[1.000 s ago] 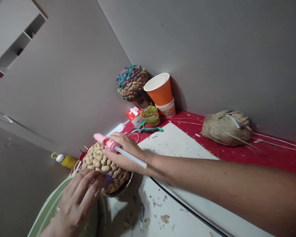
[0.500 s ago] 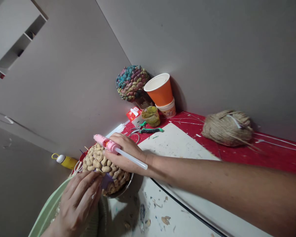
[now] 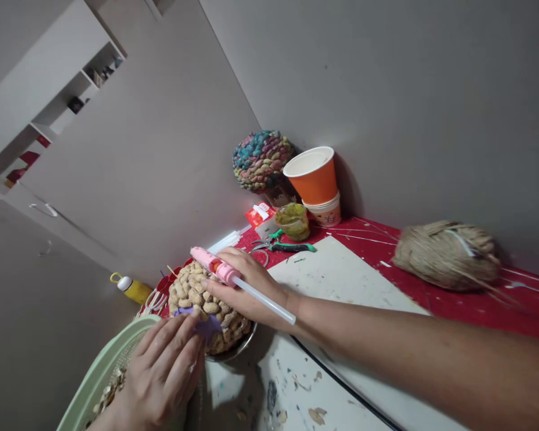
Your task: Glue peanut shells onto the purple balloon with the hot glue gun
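A ball covered in peanut shells (image 3: 193, 287) sits in a metal-rimmed bowl (image 3: 231, 353), with a bare purple patch (image 3: 209, 325) on its near side. My left hand (image 3: 168, 365) is closed, fingertips pinching a tan peanut shell (image 3: 200, 312) against the edge of that patch. Resting against the ball's right side, my right hand (image 3: 247, 287) grips a pink hot glue gun (image 3: 215, 265). A translucent glue stick (image 3: 269, 305) juts from the gun's rear toward my wrist. My palm hides the gun's handle.
A green basket (image 3: 103, 359) of shells stands at the left. Behind are green-handled pliers (image 3: 291, 246), an orange cup (image 3: 314, 179), a colourful shell ball (image 3: 260, 158) and a yellow bottle (image 3: 137, 291). A twine ball (image 3: 444, 257) lies right. A black cord (image 3: 341, 383) crosses the white board (image 3: 359, 281).
The camera view has shifted, so the whole scene sits farther right and slightly lower. Both hands keep nearly the same places on the ball; more of the purple patch shows beside the left fingertips.
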A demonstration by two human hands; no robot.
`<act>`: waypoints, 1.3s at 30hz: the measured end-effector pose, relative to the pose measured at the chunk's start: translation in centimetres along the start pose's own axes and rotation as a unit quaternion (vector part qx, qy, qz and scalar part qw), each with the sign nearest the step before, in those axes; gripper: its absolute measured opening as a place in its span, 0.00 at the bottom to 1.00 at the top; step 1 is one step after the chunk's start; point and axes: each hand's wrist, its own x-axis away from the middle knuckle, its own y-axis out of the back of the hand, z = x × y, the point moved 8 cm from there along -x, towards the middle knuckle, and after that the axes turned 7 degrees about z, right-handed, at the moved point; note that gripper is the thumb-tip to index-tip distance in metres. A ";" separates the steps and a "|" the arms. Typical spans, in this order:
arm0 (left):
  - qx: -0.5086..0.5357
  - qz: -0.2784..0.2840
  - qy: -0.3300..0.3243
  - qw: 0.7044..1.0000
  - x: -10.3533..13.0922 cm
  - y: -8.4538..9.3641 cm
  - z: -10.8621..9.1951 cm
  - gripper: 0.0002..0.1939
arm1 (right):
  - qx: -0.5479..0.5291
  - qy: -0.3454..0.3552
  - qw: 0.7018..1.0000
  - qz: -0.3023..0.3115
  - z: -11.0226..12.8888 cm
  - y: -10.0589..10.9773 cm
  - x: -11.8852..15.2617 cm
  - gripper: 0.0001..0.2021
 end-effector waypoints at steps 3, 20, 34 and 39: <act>-0.005 -0.002 0.004 1.000 -0.1 0.1 -0.4 0.09 | -0.019 0.021 0.999 0.017 1.0 -0.2 0.6 0.08; 0.177 -0.073 0.242 0.951 0.7 -0.1 4.2 0.18 | -0.011 0.074 0.995 0.062 2.0 -1.5 1.3 0.11; 0.348 0.018 0.281 0.894 0.7 -4.1 5.7 0.35 | -0.026 0.056 0.996 0.059 1.6 -1.4 1.1 0.05; 0.397 0.021 0.304 0.866 0.8 -5.2 6.0 0.35 | -0.025 0.053 0.996 0.060 1.5 -1.4 1.2 0.05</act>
